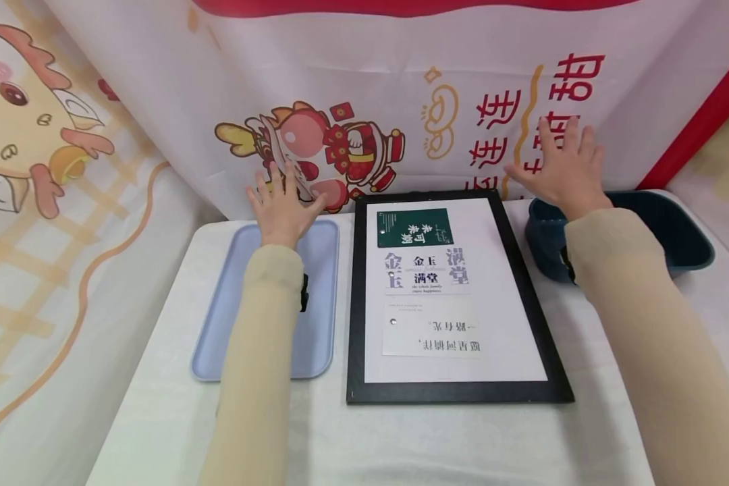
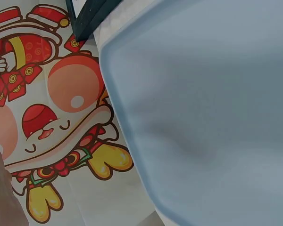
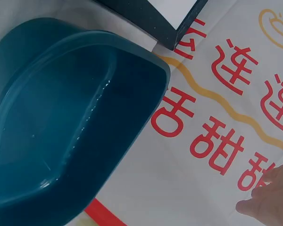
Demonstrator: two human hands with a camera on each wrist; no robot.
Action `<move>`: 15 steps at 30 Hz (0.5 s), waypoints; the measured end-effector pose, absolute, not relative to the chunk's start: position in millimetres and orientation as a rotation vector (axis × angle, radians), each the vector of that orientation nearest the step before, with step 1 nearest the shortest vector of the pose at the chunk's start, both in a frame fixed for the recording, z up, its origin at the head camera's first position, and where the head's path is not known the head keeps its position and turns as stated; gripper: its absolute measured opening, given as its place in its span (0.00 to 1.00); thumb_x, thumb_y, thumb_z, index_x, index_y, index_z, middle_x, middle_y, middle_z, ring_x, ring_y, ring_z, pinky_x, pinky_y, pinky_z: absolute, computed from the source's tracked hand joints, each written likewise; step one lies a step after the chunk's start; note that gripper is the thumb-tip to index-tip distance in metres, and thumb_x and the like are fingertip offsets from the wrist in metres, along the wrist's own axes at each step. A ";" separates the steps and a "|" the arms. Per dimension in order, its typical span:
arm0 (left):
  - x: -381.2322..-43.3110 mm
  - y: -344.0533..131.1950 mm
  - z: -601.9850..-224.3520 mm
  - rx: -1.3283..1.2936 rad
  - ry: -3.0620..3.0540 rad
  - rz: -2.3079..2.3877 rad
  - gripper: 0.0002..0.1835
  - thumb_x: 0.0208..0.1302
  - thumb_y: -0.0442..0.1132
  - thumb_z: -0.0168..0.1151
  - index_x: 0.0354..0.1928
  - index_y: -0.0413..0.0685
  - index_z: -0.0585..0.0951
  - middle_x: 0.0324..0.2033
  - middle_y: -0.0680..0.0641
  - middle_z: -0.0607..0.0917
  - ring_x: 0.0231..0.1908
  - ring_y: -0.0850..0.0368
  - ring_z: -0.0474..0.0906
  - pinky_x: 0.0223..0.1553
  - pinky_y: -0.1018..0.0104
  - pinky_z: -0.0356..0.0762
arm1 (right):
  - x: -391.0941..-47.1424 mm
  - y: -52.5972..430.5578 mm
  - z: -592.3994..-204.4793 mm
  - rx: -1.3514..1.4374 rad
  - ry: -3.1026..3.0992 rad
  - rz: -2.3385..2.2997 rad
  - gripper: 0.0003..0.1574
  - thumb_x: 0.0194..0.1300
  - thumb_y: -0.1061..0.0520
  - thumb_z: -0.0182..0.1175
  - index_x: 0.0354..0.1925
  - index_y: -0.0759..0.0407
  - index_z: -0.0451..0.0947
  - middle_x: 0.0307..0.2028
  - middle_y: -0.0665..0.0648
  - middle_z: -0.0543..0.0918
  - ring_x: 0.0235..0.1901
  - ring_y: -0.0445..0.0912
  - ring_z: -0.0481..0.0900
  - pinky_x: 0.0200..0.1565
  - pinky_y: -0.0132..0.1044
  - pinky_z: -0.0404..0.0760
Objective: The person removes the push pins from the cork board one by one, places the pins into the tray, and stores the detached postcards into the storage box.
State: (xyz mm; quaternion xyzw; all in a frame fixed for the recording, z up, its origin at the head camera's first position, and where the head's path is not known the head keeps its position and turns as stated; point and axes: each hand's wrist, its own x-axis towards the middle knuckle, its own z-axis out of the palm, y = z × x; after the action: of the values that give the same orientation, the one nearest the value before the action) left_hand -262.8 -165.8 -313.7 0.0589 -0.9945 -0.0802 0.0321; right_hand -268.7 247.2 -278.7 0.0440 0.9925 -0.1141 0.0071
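Note:
My left hand hovers over the far end of a light blue tray, its fingers spread and holding nothing. In the left wrist view the tray looks bare. My right hand is raised near a dark teal basin, fingers apart, with nothing in it. The basin shows nothing inside in the right wrist view. Between the hands lies a black-framed white board. On it are a dark green card, a pale card with purple lettering and a whitish card.
A white cloth covers the table. Behind it hangs a printed curtain with cartoon figures and red characters, close to the far edges of the tray and board. Another printed cloth hangs on the left.

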 end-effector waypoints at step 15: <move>-262.7 -155.1 -310.9 0.098 -3.121 -0.288 0.49 0.65 0.70 0.39 0.76 0.48 0.38 0.76 0.39 0.44 0.75 0.37 0.38 0.73 0.40 0.37 | -261.5 222.2 -282.4 -0.022 3.131 -0.253 0.57 0.67 0.28 0.41 0.74 0.51 0.23 0.73 0.71 0.27 0.73 0.68 0.29 0.70 0.65 0.37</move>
State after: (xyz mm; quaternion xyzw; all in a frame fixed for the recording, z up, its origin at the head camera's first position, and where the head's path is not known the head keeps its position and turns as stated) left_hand -262.7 -155.1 -310.9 0.0311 -0.9953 -0.0919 0.0029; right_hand -261.5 222.2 -282.4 -0.0070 0.9967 -0.0807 0.0002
